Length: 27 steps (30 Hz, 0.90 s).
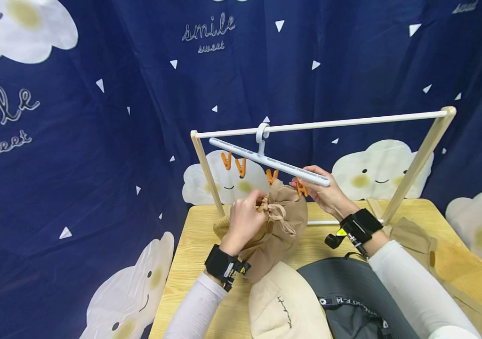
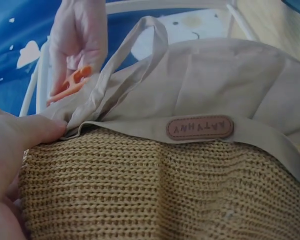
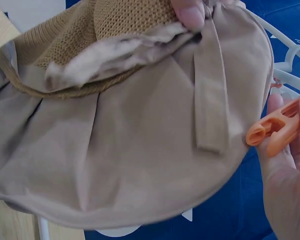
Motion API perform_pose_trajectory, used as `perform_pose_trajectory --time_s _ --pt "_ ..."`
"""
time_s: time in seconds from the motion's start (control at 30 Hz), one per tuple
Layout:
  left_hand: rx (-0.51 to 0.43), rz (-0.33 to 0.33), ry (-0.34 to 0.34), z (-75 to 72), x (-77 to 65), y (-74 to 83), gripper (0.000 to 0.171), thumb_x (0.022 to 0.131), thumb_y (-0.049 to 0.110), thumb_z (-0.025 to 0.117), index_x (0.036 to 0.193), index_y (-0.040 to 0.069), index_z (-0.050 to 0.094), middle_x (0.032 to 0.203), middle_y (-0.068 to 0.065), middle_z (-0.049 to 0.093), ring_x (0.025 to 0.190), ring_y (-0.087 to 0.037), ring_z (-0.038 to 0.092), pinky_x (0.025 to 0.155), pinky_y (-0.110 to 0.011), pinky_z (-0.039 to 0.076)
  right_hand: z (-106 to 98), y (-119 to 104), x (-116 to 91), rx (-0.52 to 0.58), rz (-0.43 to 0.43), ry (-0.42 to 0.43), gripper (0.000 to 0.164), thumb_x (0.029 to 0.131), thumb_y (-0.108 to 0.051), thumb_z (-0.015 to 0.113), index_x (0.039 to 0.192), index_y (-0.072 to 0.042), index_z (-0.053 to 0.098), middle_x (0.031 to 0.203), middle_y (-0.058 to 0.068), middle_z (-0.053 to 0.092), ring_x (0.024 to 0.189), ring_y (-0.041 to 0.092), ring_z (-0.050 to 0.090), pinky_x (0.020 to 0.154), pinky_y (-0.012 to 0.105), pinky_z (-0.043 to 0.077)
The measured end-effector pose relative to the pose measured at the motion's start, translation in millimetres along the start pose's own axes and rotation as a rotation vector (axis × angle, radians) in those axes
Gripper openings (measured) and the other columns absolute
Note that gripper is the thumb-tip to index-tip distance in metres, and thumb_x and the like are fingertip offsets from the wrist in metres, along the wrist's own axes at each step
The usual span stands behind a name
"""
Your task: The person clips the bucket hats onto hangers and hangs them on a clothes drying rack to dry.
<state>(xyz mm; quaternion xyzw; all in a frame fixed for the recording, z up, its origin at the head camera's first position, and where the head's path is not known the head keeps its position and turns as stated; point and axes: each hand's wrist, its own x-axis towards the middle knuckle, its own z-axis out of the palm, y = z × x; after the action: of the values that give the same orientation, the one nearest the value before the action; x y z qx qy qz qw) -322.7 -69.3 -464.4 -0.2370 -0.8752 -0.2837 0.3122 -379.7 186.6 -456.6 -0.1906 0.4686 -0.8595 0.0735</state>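
My left hand [image 1: 246, 216] pinches a beige sun hat [image 1: 292, 212] by its gathered band, beside a fabric tie. The hat has a knitted straw-coloured crown [image 2: 105, 185] and a small brown leather label [image 2: 200, 127]. Between thumb and fingers, my right hand [image 1: 325, 192] squeezes an orange clip [image 3: 280, 127] at the near end of a white hanger [image 1: 285, 167]. That clip's tip is right at the edge of the hat's brim [image 3: 155, 180]. Another orange clip [image 1: 272, 177] on the hanger overlaps the top of the hat in the head view.
The hanger hooks over a white rail [image 1: 351, 121] on a wooden-legged rack. Two more orange clips [image 1: 240, 167] hang toward its far end. A cream hat [image 1: 285, 301], a dark grey hat [image 1: 347, 287] and khaki fabric [image 1: 412, 240] lie on the wooden table [image 1: 181, 282].
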Motion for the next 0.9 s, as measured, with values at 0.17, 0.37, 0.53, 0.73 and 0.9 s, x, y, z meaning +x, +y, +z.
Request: perform_pose_trajectory --time_s 0.17,0.37,0.53,0.73,0.9 --pt "0.043 0.013 -0.01 13.7 -0.8 2.6 0.037 0.068 -0.002 0.083 0.1 0.013 0.07 0.082 -0.001 0.077 0.065 -0.023 0.072 0.055 -0.04 0.052 1 3 0 -0.03 -0.01 0.014 0.027 0.1 0.014 0.058 0.113 -0.01 0.061 0.101 0.009 0.077 0.095 0.021 0.078 0.088 0.028 0.059" --pt "0.11 0.071 0.009 33.1 -6.1 6.9 0.036 0.07 0.0 0.08 0.099 0.016 0.068 0.07 0.0 0.071 0.056 -0.024 0.067 0.048 -0.039 0.046 3 3 2 -0.074 0.009 0.054 0.025 0.101 0.01 0.059 0.116 -0.01 0.057 0.102 0.007 0.077 0.096 0.018 0.078 0.089 0.028 0.058" --pt "0.177 0.109 0.004 45.6 -9.4 13.3 0.032 0.074 0.003 0.081 0.099 0.016 0.067 0.066 0.002 0.067 0.051 -0.021 0.063 0.043 -0.034 0.041 4 2 2 -0.079 0.016 0.078 0.025 0.101 0.009 0.06 0.115 -0.011 0.057 0.101 0.007 0.078 0.095 0.018 0.078 0.087 0.027 0.058" --pt "0.255 0.164 0.016 55.2 -13.0 19.9 0.027 0.077 0.007 0.082 0.092 0.016 0.061 0.062 0.004 0.06 0.047 -0.018 0.059 0.041 -0.032 0.037 4 2 1 -0.171 0.037 0.109 0.021 0.103 0.002 0.062 0.114 -0.015 0.057 0.099 0.002 0.08 0.092 0.013 0.078 0.051 0.01 0.045" --pt "0.292 0.175 0.022 64.3 -12.6 24.0 0.03 0.076 0.01 0.083 0.084 0.016 0.054 0.056 0.006 0.05 0.044 -0.017 0.055 0.04 -0.03 0.029 5 3 2 -0.218 0.02 0.114 0.02 0.103 -0.001 0.063 0.114 -0.016 0.057 0.099 0.001 0.08 0.092 0.012 0.078 0.046 0.011 0.036"
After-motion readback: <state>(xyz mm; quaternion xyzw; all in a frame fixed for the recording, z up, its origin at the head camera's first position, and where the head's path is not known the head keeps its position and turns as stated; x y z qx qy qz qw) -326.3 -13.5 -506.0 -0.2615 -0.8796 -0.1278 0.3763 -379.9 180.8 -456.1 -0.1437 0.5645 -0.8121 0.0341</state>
